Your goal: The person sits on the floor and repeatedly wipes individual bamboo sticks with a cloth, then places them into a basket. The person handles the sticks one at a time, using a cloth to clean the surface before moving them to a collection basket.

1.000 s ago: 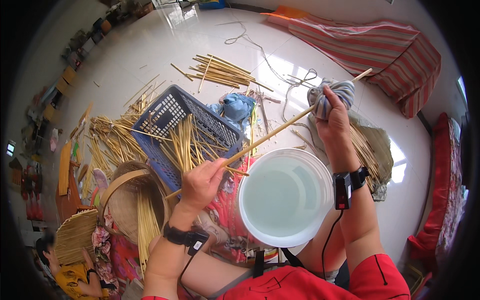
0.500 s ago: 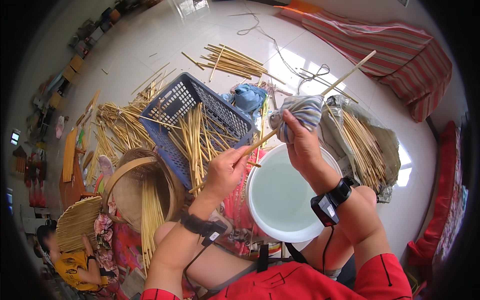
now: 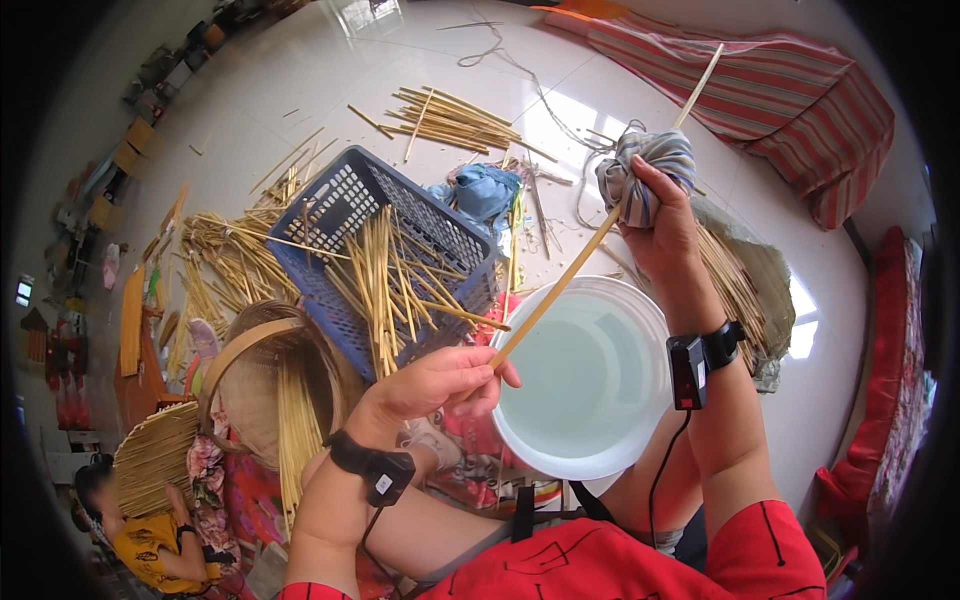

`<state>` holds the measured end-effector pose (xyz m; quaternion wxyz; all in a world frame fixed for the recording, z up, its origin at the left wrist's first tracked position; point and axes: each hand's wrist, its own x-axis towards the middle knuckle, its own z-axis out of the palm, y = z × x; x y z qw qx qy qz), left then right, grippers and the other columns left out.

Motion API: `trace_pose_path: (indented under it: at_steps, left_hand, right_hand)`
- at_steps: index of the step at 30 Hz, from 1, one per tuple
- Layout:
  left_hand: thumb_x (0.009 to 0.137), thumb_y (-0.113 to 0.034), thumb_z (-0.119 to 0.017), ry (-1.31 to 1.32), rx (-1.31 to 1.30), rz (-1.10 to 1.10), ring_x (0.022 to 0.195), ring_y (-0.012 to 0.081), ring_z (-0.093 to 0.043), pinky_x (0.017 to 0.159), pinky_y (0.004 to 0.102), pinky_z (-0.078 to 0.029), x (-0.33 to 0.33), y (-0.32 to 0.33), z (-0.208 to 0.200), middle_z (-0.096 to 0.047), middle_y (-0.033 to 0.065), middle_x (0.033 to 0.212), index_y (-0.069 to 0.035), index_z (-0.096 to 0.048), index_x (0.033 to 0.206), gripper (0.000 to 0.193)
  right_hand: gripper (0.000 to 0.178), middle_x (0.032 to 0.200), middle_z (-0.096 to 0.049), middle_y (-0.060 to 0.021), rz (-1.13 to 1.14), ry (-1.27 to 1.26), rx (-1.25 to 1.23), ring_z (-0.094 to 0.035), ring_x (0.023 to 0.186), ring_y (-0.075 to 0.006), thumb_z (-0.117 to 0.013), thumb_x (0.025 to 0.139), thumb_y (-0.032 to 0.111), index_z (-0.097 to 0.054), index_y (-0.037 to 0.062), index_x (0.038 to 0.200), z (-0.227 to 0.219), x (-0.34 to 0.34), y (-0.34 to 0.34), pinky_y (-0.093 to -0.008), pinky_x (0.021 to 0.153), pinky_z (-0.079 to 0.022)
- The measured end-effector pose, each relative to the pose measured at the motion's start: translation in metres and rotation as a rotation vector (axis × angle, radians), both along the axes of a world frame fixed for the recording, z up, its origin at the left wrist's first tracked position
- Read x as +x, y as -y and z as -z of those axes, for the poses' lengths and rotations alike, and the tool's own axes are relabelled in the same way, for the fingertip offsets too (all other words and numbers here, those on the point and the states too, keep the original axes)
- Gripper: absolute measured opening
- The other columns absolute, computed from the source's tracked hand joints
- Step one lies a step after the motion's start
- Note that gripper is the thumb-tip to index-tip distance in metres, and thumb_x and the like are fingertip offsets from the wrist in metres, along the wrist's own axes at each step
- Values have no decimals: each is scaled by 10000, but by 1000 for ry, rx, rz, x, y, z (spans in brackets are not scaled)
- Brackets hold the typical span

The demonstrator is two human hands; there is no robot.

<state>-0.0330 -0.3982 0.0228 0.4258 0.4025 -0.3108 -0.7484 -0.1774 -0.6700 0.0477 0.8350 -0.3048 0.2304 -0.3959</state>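
A long, thin tan stick (image 3: pixel 562 285) runs slantwise in front of me, from lower left to upper right. At its near end my left hand (image 3: pixel 438 385) pinches it between thumb and fingers. Farther along, my right hand (image 3: pixel 668 230) is closed around a bunched striped cloth (image 3: pixel 660 160) wrapped about the stick. The stick's far end sticks out beyond the cloth. Below the stick stands a white bucket (image 3: pixel 585 472) of clear water, between my hands and close to my knees.
A blue plastic crate (image 3: pixel 320 305) with sticks stands left of the bucket, a woven basket (image 3: pixel 238 372) nearer. Sticks lie on the floor (image 3: pixel 455 118) and in a sack (image 3: pixel 775 300) at right. A blue cloth (image 3: pixel 482 195) lies behind. Another person (image 3: pixel 160 545) sits at far left.
My right hand and the cloth have moved up and to the right along the stick. My left hand has come slightly lower and right, and more of the stick shows between the hands.
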Motion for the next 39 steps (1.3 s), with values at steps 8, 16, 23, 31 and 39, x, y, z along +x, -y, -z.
trace_pose_path:
  at_steps: [8, 16, 23, 31, 39]
  left_hand:
    - [984, -166, -410, 26, -63, -147, 437, 60, -465, 430, 177, -370, -4, 5, 2, -591, 61, 660, -18, -518, 1058, 198]
    - [985, -158, -413, 175, -13, -322, 441, 45, -459, 436, 176, -357, -11, 15, 6, -620, 67, 704, -22, -535, 1087, 210]
    - [963, -133, -452, 581, -127, -353, 445, 45, -478, 430, 197, -371, -26, 19, 7, -629, 49, 669, -11, -549, 1040, 174]
    - [946, -101, -496, 469, -124, -195, 514, 37, -482, 473, 179, -394, -25, 3, 7, -639, 68, 738, -20, -508, 1038, 124]
    - [1018, -255, -320, 140, -140, -164, 622, 89, -534, 610, 208, -445, -24, 9, 5, -627, 98, 860, 18, -302, 1389, 461]
  right_hand:
    - [225, 887, -619, -44, -162, -68, 52, -619, 788, -147, -659, 850, 145, -567, 31, 1021, 28, 24, -46, -277, 714, -502]
    - [311, 934, -606, -48, -401, -257, 63, -578, 835, -142, -703, 812, 141, -565, 27, 1066, 41, 27, -122, -295, 704, -463]
    - [324, 905, -616, -45, -252, -268, -56, -596, 774, -145, -738, 773, 114, -584, 24, 1043, 42, 29, -101, -285, 686, -473]
    - [228, 885, -627, -87, -45, -126, -19, -638, 759, -180, -665, 848, 120, -572, -14, 1007, 15, 13, -12, -297, 687, -526]
    - [265, 914, -625, -64, -218, -165, -3, -626, 816, -167, -661, 849, 131, -566, 0, 1059, 26, 26, -47, -300, 725, -501]
